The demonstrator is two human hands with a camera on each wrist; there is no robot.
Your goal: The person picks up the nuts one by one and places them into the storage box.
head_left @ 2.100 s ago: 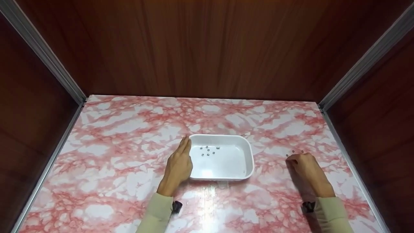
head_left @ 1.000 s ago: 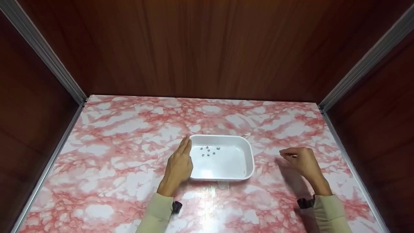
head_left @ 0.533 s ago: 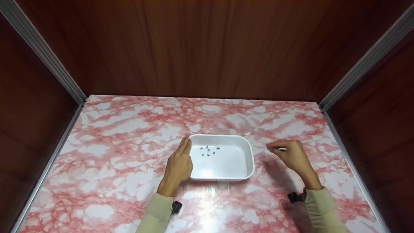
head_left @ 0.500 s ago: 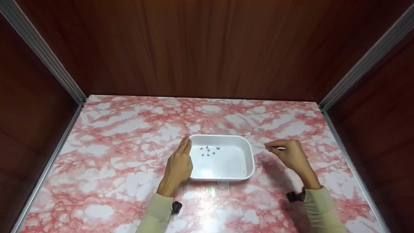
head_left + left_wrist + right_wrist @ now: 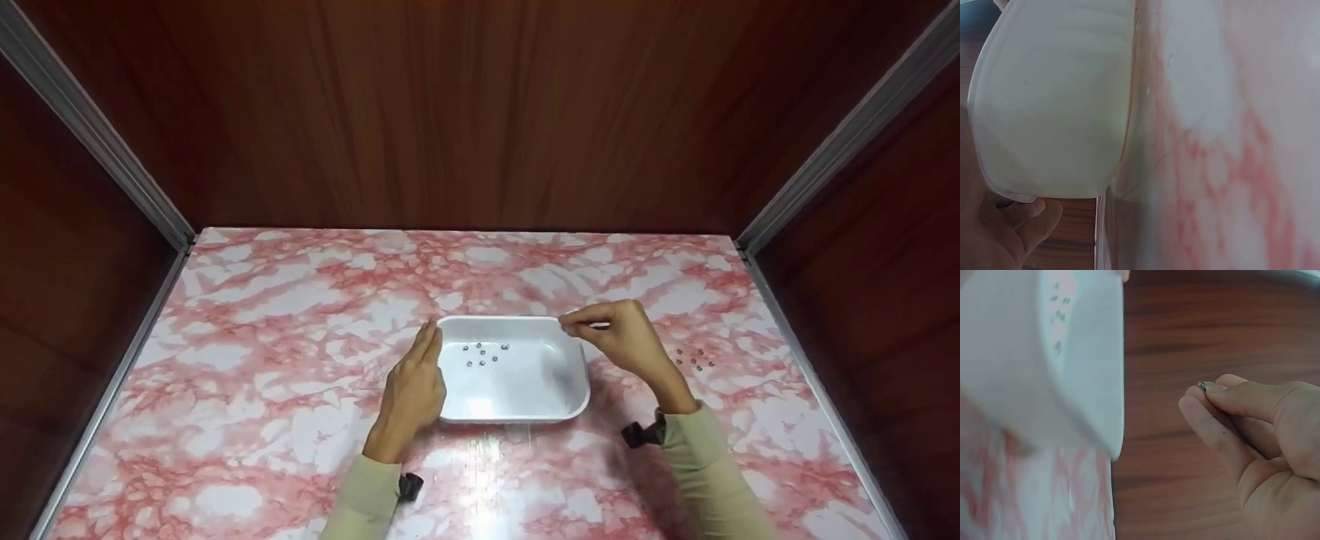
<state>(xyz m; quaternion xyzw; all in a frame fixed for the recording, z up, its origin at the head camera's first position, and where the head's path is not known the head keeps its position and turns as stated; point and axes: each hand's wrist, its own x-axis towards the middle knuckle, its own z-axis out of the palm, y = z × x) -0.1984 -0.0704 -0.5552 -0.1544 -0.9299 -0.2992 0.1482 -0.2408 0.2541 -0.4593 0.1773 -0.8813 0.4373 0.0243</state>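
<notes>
A white rectangular tray (image 5: 517,386) stands mid-table with several small metal nuts (image 5: 482,352) on its floor. My left hand (image 5: 412,382) lies along the tray's left wall, its fingers straight against the side. In the left wrist view, some fingers (image 5: 1041,222) show beside the tray's rim. Over the tray's far right corner is my right hand (image 5: 619,337), its thumb and fingertips pinched together. The right wrist view shows a small shiny nut (image 5: 1202,385) between thumb and fingers. More nuts (image 5: 699,359) lie scattered on the table to the right.
The table (image 5: 262,420) has a red-and-white marbled surface. Dark wood panels (image 5: 480,112) rise at the back and both sides, joined by grey metal corner strips (image 5: 97,127). A black device (image 5: 643,433) sits at each wrist.
My right hand has moved left from the loose nuts to the tray's far right corner, carrying a nut. The left hand and tray stay in place.
</notes>
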